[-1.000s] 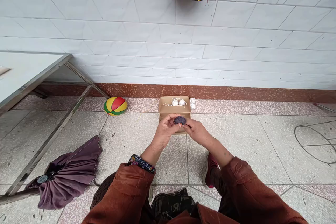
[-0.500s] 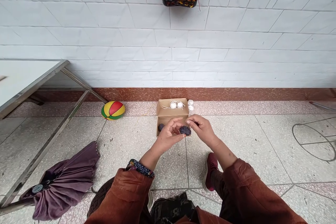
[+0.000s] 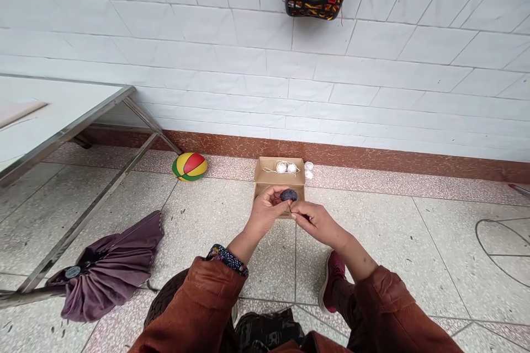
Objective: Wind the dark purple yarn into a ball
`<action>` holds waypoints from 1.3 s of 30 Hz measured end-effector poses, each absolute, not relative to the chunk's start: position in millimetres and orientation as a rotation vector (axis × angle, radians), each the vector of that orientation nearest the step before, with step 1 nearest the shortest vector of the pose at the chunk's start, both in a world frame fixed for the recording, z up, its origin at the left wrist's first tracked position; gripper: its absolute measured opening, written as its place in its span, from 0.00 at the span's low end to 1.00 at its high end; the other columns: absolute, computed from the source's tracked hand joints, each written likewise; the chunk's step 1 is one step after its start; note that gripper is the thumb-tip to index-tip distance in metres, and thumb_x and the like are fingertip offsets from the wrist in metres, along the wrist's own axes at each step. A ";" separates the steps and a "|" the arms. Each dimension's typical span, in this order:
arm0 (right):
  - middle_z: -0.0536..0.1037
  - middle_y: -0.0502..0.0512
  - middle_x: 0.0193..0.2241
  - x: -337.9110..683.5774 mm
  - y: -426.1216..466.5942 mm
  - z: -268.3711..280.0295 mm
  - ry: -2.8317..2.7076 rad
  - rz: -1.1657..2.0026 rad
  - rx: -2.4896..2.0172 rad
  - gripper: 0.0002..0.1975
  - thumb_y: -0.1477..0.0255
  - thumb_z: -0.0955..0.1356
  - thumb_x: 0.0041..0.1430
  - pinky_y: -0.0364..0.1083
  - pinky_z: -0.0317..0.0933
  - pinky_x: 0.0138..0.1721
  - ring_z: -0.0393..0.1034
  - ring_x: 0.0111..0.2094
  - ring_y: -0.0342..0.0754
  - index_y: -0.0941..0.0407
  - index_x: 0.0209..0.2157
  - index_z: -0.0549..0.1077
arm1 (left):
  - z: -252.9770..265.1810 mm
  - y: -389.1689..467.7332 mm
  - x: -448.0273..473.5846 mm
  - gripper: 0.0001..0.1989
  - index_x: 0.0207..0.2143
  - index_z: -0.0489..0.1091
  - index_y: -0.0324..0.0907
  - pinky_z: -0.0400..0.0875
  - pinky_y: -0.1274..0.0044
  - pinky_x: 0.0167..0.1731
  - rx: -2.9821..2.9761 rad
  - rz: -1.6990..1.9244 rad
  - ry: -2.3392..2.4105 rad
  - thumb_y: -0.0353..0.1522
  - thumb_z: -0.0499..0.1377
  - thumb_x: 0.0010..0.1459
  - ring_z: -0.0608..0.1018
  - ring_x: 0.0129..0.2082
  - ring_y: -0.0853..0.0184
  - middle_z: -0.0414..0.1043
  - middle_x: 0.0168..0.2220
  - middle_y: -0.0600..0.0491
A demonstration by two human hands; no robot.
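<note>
A small ball of dark grey yarn [image 3: 289, 194] is held in the fingers of my left hand [image 3: 265, 210], above an open cardboard box. Just below and right of the ball, my right hand [image 3: 317, 223] pinches the dark yarn strand between thumb and forefinger. Behind my hands, the cardboard box [image 3: 267, 177] stands on the floor with its lid tilted back. Two balls of white yarn [image 3: 281, 167] with loose ends lie in the lid. More white yarn balls [image 3: 308, 171] sit on the floor just right of it. My hands hide much of the box's inside.
A red, yellow and green ball [image 3: 189, 166] lies by the wall, near a metal-framed table [image 3: 120, 91]. On the left floor is a folded purple umbrella [image 3: 111, 276]. A black basket [image 3: 318, 8] hangs on the wall; a wire ring [image 3: 482, 251] is at right.
My right hand has moved from above the dark yarn ball to below it, still pinching the strand. The ball is slightly higher in my left hand. The camera view has shifted and tilted.
</note>
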State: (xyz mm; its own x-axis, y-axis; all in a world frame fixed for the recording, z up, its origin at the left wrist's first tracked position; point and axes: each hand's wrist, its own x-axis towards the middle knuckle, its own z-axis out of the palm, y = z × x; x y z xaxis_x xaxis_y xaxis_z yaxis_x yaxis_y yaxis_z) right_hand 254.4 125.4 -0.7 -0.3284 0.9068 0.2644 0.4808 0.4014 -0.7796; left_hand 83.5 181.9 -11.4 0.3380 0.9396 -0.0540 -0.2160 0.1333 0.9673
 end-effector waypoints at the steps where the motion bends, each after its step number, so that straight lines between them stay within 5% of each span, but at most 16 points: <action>1: 0.75 0.52 0.30 256.2 125.7 4.8 -1.942 0.763 -1.149 0.09 0.70 0.63 0.68 0.44 0.64 0.36 0.70 0.32 0.46 0.54 0.34 0.72 | -12.0 182.2 83.2 0.18 0.41 0.75 0.41 0.70 0.73 0.43 1.141 0.994 0.851 0.33 0.71 0.45 0.77 0.38 0.66 0.77 0.38 0.51; 10: 0.76 0.53 0.31 267.9 142.6 -12.0 -1.622 0.601 -1.353 0.08 0.70 0.64 0.67 0.46 0.64 0.38 0.71 0.34 0.48 0.54 0.34 0.74 | -4.8 175.0 83.6 0.27 0.51 0.72 0.45 0.70 0.74 0.43 1.139 0.827 0.629 0.30 0.70 0.47 0.77 0.41 0.67 0.76 0.41 0.52; 23: 0.77 0.54 0.32 263.1 137.0 2.7 -1.747 0.599 -1.175 0.10 0.67 0.64 0.69 0.47 0.66 0.39 0.72 0.35 0.48 0.53 0.36 0.76 | -9.1 182.0 81.3 0.16 0.39 0.74 0.40 0.71 0.73 0.42 1.276 0.897 0.841 0.31 0.70 0.45 0.77 0.37 0.66 0.77 0.38 0.51; 29: 0.76 0.53 0.30 268.2 145.7 -7.9 -1.645 0.541 -1.309 0.10 0.67 0.64 0.68 0.46 0.64 0.37 0.70 0.33 0.48 0.54 0.34 0.74 | -0.5 174.4 80.9 0.24 0.49 0.73 0.44 0.70 0.73 0.44 1.121 0.762 0.589 0.29 0.69 0.48 0.77 0.44 0.65 0.77 0.45 0.49; 32: 0.76 0.52 0.30 262.2 144.9 -17.7 -1.662 0.583 -1.327 0.10 0.70 0.62 0.69 0.45 0.64 0.36 0.70 0.33 0.47 0.54 0.35 0.73 | -0.6 174.3 80.0 0.21 0.46 0.75 0.44 0.70 0.73 0.45 1.013 0.801 0.578 0.29 0.70 0.47 0.76 0.46 0.64 0.76 0.48 0.48; 39: 0.77 0.53 0.34 251.8 135.1 -20.2 -1.886 0.655 -1.301 0.08 0.72 0.62 0.69 0.45 0.66 0.38 0.73 0.36 0.48 0.54 0.38 0.73 | -2.3 180.3 77.2 0.18 0.41 0.75 0.41 0.70 0.73 0.43 0.865 0.926 0.662 0.31 0.71 0.47 0.77 0.37 0.68 0.77 0.38 0.51</action>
State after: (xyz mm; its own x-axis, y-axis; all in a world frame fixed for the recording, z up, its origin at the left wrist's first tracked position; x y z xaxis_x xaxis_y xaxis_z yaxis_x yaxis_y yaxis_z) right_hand 251.8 135.1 -20.2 -0.2114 0.9349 0.2852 0.5569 0.3550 -0.7509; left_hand 77.2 180.3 -2.3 0.4550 0.8821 -0.1218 -0.4003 0.3247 0.8569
